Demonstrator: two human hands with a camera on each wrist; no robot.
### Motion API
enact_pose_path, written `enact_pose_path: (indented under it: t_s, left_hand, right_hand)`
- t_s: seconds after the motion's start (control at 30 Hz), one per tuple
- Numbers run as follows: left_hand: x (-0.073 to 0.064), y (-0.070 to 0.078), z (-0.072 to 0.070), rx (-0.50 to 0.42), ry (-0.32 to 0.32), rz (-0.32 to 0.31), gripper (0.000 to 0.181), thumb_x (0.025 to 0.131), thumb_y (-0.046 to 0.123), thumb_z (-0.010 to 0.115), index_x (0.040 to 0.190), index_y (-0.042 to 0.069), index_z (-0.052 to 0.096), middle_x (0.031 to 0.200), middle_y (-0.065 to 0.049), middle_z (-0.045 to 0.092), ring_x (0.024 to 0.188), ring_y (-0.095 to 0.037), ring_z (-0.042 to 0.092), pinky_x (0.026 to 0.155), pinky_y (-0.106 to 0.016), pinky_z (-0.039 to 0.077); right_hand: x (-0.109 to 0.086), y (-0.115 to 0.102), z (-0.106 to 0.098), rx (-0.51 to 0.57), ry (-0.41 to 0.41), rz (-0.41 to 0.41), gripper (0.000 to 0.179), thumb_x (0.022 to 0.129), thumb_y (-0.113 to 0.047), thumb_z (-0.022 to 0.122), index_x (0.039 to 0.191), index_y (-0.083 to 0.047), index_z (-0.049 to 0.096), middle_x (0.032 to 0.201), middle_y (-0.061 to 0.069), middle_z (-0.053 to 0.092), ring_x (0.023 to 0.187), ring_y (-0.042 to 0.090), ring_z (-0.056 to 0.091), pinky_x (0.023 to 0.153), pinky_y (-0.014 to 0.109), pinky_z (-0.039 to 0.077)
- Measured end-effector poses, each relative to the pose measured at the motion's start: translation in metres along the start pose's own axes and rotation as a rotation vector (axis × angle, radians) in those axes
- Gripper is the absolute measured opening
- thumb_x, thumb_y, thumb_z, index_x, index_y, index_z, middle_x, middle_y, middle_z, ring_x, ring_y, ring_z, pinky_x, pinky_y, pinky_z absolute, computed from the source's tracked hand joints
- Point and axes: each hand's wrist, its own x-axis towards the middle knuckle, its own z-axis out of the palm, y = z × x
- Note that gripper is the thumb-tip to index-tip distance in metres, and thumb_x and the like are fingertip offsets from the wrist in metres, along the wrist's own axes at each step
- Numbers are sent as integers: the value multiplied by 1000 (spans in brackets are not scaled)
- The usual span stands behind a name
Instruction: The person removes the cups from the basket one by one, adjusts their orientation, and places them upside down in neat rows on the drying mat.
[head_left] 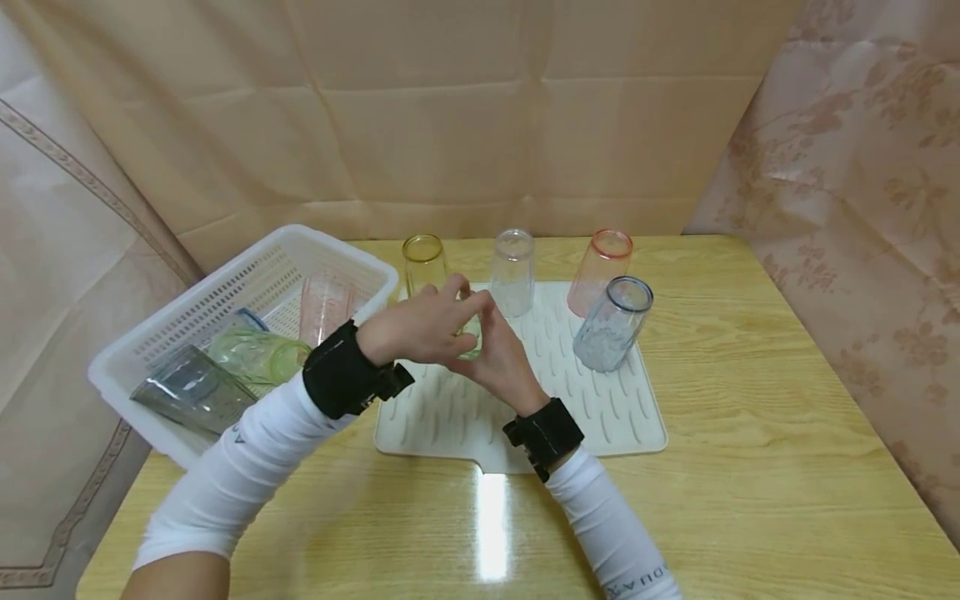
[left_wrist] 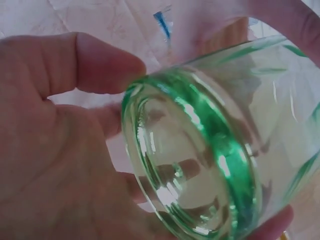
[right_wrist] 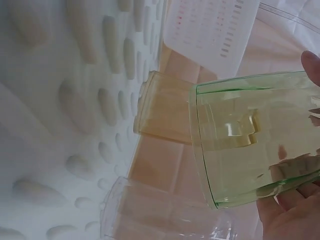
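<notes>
A green-tinted drinking glass is held above the mat, base upward and mouth toward the mat. My left hand grips it near the thick base, thumb on the edge and fingers behind. My right hand holds the glass from the right side, lower down; the two hands overlap in the head view and hide most of it. In the right wrist view, the glass's open rim faces the white ridged mat. Just behind the hands, an amber glass and a clear glass stand upside down.
On the mat's right side, a pink glass and a blue-rimmed glass stand upside down. The white basket at left contains a pink glass, a yellow-green glass and a grey-blue glass. Curtains surround the wooden table.
</notes>
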Motion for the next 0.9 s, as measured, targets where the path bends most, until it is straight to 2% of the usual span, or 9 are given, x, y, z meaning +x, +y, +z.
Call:
enact_pose_path:
  t_s: [0.1,0.2,0.4,0.5,0.67,0.77,0.9]
  left_hand:
    - [4,0,5,-13,19,-32,43,91,19,53,131,8,40,136,-22,32,89,-43,49,68,-45,48]
    - [7,-2,11,-71,68,-15,51,88,18,56,134,6,37,142,-24,26,93,-46,50,74,-48,48]
    - [11,-2,28,-201,237,69,69,81,9,63,141,1,32,145,-33,20,108,-49,50,86,-52,45]
    - [9,-3,39,-254,314,69,77,78,8,68,144,1,29,146,-34,17,116,-49,45,88,-51,45]
    - [2,-11,57,-341,449,69,85,77,9,75,144,-6,25,144,-31,28,127,-41,37,101,-49,37]
    - [-6,-17,71,-408,481,35,86,80,11,75,145,-9,22,146,-30,29,133,-38,32,105,-50,33]
    - [-16,-26,89,-495,474,-77,85,84,13,73,147,-7,20,149,-29,25,137,-39,27,105,-53,31]
  right_hand:
    - [-2,4,-2,-13,9,6,88,73,-18,85,144,-10,33,141,10,45,116,23,50,88,42,47]
    - [-5,9,-4,-37,29,-3,88,73,-17,84,145,-5,35,139,12,46,120,25,49,93,43,45]
    - [-11,19,-10,-6,62,16,82,72,-13,84,141,-2,41,139,15,47,123,27,47,95,45,43]
    - [-14,26,-12,7,73,23,80,72,-12,84,139,-1,43,136,16,49,120,26,49,95,44,43]
    - [-17,35,-17,20,101,31,82,69,-12,86,137,1,44,131,17,52,117,28,51,96,46,41]
    - [-19,40,-20,45,111,66,81,67,-10,88,135,-1,45,128,15,54,116,26,52,97,46,41]
    - [-19,46,-25,38,124,125,83,66,-13,89,135,-1,45,126,14,55,115,27,53,96,47,42]
